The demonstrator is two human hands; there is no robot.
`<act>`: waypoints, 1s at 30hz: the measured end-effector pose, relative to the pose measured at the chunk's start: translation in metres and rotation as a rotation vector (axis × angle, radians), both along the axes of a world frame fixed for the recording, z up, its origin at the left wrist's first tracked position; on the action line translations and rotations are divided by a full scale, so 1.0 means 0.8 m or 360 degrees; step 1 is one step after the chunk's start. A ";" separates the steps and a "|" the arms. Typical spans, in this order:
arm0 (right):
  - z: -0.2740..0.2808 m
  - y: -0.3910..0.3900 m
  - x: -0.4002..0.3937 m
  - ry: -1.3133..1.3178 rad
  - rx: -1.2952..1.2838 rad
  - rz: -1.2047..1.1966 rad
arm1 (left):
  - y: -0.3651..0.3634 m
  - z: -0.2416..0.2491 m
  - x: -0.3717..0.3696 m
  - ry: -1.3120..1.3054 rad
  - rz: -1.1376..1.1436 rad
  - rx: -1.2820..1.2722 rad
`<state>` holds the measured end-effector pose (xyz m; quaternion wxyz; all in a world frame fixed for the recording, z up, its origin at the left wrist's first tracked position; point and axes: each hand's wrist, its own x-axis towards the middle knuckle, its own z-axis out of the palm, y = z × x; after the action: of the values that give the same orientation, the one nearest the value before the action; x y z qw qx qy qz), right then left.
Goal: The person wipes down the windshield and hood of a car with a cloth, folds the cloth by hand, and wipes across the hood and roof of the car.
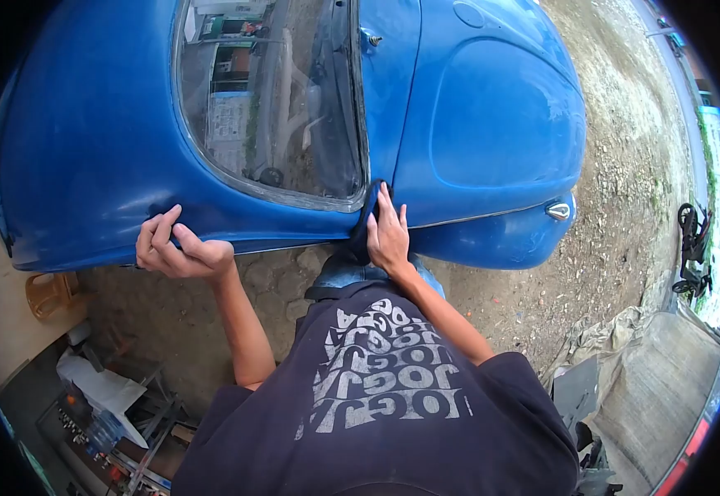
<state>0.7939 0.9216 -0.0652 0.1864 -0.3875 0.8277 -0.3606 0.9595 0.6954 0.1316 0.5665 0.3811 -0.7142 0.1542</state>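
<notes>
A rounded blue car stretches across the front of me, its windscreen framed by a worn rubber seal. My right hand presses a dark cloth against the bodywork by the lower corner of the windscreen, fingers extended over it. Part of the cloth is hidden beneath the palm. To the left, my left hand rests at the edge of the roof, its fingers loosely bent and apart, holding nothing that I can see.
Gravelly ground lies beyond the bonnet. A brown plastic chair stands at the left, above a cluttered metal rack. At the right are a grey tarp and a parked motorbike. A small headlamp-side light sits on the fender.
</notes>
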 end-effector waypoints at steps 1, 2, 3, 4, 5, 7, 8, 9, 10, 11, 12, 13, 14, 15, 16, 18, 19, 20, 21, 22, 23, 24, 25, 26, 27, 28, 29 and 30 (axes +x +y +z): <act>0.009 -0.014 -0.007 -0.0001 0.0057 -0.0012 | 0.000 0.000 0.001 -0.0007 0.0016 -0.0030; 0.007 -0.022 -0.008 0.0073 0.0096 0.0016 | -0.001 0.000 0.001 -0.0017 0.0019 -0.0060; 0.003 -0.026 -0.011 0.0153 0.0137 0.0026 | -0.003 0.001 -0.001 -0.0019 0.0004 -0.0091; 0.002 -0.029 -0.018 0.0244 0.0184 0.0021 | -0.002 0.004 -0.005 -0.0002 0.0014 -0.0107; 0.001 -0.028 -0.023 0.0219 0.0191 -0.0003 | -0.003 0.001 -0.005 0.0020 -0.0026 -0.0113; 0.005 -0.025 -0.031 0.0543 0.0251 -0.0015 | -0.005 0.002 -0.006 0.0016 -0.0023 -0.0155; 0.006 -0.022 -0.036 0.0646 0.0281 -0.0058 | -0.002 0.006 -0.007 -0.0012 -0.0017 -0.0141; 0.004 -0.012 -0.041 0.0684 0.0303 -0.0116 | -0.002 0.010 -0.009 -0.0037 -0.0014 -0.0144; -0.004 -0.005 -0.048 0.0726 0.0318 -0.0177 | 0.000 0.014 -0.008 -0.0082 0.0003 -0.0110; -0.010 0.004 -0.054 0.0767 0.0334 -0.0227 | 0.004 0.016 -0.012 0.0027 -0.0043 -0.0025; -0.024 0.015 -0.069 0.0750 0.0403 -0.0398 | 0.010 0.022 -0.015 0.0092 -0.0110 -0.0057; -0.038 0.030 -0.096 0.0711 0.0544 -0.0605 | 0.016 0.026 -0.021 0.0159 -0.0164 -0.0087; -0.046 0.049 -0.129 0.0742 0.0761 -0.0779 | 0.026 0.029 -0.033 0.0185 -0.0213 -0.0085; -0.052 0.071 -0.162 0.0843 0.0917 -0.0881 | 0.041 0.034 -0.044 0.0202 -0.0259 -0.0084; -0.059 0.092 -0.195 0.0756 0.0787 -0.0961 | 0.057 0.037 -0.057 0.0220 -0.0306 -0.0089; -0.064 0.104 -0.237 0.0825 0.0847 -0.0930 | 0.085 0.019 -0.101 0.0283 -0.0772 -0.0075; -0.065 0.103 -0.252 0.0936 0.0888 -0.0889 | 0.105 0.006 -0.126 0.0262 -0.0836 0.0134; -0.070 0.093 -0.249 0.0879 0.0618 -0.0782 | 0.119 -0.007 -0.142 -0.0039 -0.1009 0.0262; -0.074 0.078 -0.236 0.0819 0.0349 -0.0675 | 0.132 -0.025 -0.173 -0.0071 -0.1284 0.0454; -0.071 0.067 -0.217 0.0612 0.0096 -0.0628 | 0.155 -0.043 -0.207 -0.0015 -0.1350 0.0836; -0.064 0.065 -0.199 0.0414 -0.0161 -0.0576 | 0.161 -0.059 -0.243 -0.0198 -0.1419 0.0843; -0.055 0.074 -0.185 0.0456 -0.0093 -0.0549 | 0.171 -0.080 -0.280 -0.0265 -0.1470 0.0965; -0.049 0.081 -0.180 0.0491 -0.0023 -0.0519 | 0.175 -0.109 -0.316 -0.0312 -0.1508 0.1068; -0.057 0.094 -0.189 0.0549 0.0032 -0.0455 | 0.175 -0.138 -0.348 -0.0495 -0.1483 0.1115; -0.057 0.108 -0.205 0.0540 0.0074 -0.0501 | 0.176 -0.161 -0.379 -0.0663 -0.1459 0.1121; -0.055 0.122 -0.229 0.0535 0.0113 -0.0544 | 0.177 -0.182 -0.410 -0.0824 -0.1427 0.1119; -0.054 0.135 -0.255 0.0530 0.0150 -0.0579 | 0.175 -0.200 -0.437 -0.0973 -0.1390 0.0972; -0.062 0.147 -0.286 0.0585 0.0144 -0.0697 | 0.172 -0.219 -0.462 -0.1116 -0.1341 0.0827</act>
<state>0.5649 1.0395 -0.1151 -0.0320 -0.2499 0.9267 -0.2788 0.5901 0.8333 -0.0438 0.1981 0.1179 -0.9620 -0.1465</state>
